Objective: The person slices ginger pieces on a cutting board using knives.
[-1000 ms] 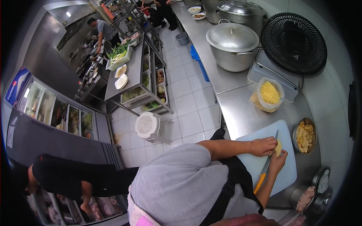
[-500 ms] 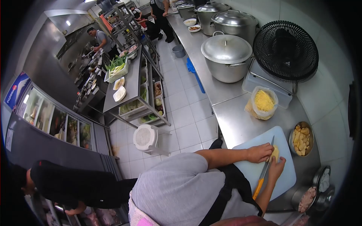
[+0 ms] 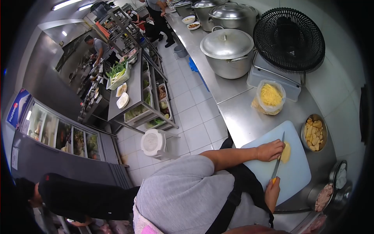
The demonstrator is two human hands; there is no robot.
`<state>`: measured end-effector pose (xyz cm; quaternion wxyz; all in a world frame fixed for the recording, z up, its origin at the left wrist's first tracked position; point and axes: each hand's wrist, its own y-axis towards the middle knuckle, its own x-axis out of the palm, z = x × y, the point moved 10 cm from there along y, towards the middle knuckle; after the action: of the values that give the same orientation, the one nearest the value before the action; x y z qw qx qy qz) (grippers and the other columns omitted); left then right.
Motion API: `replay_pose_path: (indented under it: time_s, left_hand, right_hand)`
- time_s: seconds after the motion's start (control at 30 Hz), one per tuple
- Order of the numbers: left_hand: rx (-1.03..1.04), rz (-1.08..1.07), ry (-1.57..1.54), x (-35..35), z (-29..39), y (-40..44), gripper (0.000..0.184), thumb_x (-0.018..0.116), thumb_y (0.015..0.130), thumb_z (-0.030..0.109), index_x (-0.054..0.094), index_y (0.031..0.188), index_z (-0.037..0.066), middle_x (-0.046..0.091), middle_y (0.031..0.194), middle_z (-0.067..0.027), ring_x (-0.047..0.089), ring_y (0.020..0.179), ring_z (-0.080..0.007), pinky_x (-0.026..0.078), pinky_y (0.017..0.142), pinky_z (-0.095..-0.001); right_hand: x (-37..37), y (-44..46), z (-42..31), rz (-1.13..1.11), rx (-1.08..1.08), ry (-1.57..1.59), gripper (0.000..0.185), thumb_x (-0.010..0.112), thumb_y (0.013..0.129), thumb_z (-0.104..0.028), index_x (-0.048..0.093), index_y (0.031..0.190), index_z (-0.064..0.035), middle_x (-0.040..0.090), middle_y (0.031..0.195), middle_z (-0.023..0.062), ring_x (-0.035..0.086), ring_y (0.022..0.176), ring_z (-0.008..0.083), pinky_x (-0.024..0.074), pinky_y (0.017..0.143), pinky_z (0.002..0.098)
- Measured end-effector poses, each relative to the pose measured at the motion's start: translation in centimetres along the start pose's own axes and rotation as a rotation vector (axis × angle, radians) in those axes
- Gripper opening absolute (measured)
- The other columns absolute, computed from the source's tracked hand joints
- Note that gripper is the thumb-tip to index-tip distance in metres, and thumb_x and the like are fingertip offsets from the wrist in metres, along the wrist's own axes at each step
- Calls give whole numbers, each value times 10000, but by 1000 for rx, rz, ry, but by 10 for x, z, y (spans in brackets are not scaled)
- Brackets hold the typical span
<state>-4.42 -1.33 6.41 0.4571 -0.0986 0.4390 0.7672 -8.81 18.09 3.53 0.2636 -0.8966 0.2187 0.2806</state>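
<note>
A knife (image 3: 277, 167) with an orange handle lies across the light blue cutting board (image 3: 294, 175). My right hand (image 3: 272, 192) is closed round its handle. Beside the blade, my left hand (image 3: 270, 151) rests on the board with fingers bent and pressed together; what they grip is hidden. Just beyond the blade, against the left fingertips, are pale yellow cut pieces (image 3: 286, 153) that look like ginger. A metal bowl (image 3: 303, 134) to the far side of the board holds peeled pale yellow chunks (image 3: 314, 133).
An open plastic bag (image 3: 269, 97) of yellow shreds stands beyond the board. Lidded pots (image 3: 228, 54) and a black fan (image 3: 290, 41) line the steel counter. Metal containers, one with minced-looking meat (image 3: 324, 197), sit near the wall. Behind are a white stool (image 3: 154, 142) and a bent-over co-worker (image 3: 85, 197).
My right hand has left the yellow pieces and taken hold of the knife handle. My left hand stays by the blade. The whole view has shifted slightly.
</note>
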Motion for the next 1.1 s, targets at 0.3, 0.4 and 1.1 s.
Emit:
replay_pose_path:
  time_s: [0.3, 0.4, 1.1]
  left_hand:
    - [-32, -36, 10, -2, -2, -1, 192, 695, 931, 24, 567, 1074, 26, 550, 1257, -169, 550, 1126, -376, 520, 967, -438]
    - [-71, -25, -7, 6, -8, -1, 205, 698, 931, 28, 564, 1084, 26, 549, 1270, -172, 553, 1135, -380, 522, 968, -440]
    - [-66, -4, 12, 1, -7, -1, 186, 725, 925, 43, 580, 1042, 32, 532, 1174, -165, 561, 1090, -380, 523, 943, -443]
  right_hand:
    - [1, 6, -17, -45, -38, -243, 268, 476, 1136, -139, 462, 1349, 24, 703, 964, 355, 670, 919, 575, 495, 769, 613]
    - [6, 13, -2, -19, -52, -241, 282, 485, 1134, -147, 458, 1354, 26, 706, 944, 353, 673, 909, 578, 496, 766, 621]
    - [9, 12, 1, 35, -55, -218, 316, 511, 1130, -168, 465, 1369, 33, 699, 945, 362, 668, 911, 584, 497, 765, 624]
